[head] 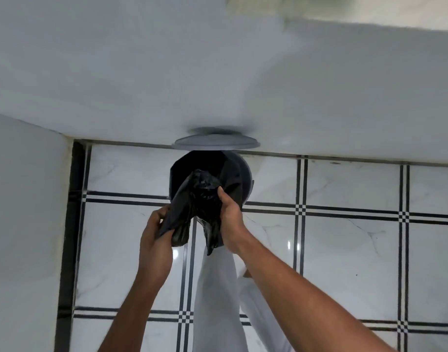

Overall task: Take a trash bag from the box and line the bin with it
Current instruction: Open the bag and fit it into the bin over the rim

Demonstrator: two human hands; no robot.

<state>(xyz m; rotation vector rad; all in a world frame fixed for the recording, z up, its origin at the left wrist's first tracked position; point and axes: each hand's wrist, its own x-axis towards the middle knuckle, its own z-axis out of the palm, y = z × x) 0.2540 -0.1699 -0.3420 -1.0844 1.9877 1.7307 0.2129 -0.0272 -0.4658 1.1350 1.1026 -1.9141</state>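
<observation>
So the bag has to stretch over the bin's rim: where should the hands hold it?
Grip the trash bag by its open mouth edge, one of the hands on each side, coming from above. It hangs crumpled over the bin, partly draped already, so the loose near edge is what needs spreading.

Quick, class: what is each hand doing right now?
Left hand: closed on the crumpled black plastic trash bag.
Right hand: closed on the same bag.

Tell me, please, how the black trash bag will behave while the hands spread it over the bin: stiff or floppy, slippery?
The trash bag is probably very floppy: it hangs in crumpled folds between the left hand and the right hand. Its glossy film looks slippery, so it may slide off the bin rim. It seems light.
</observation>
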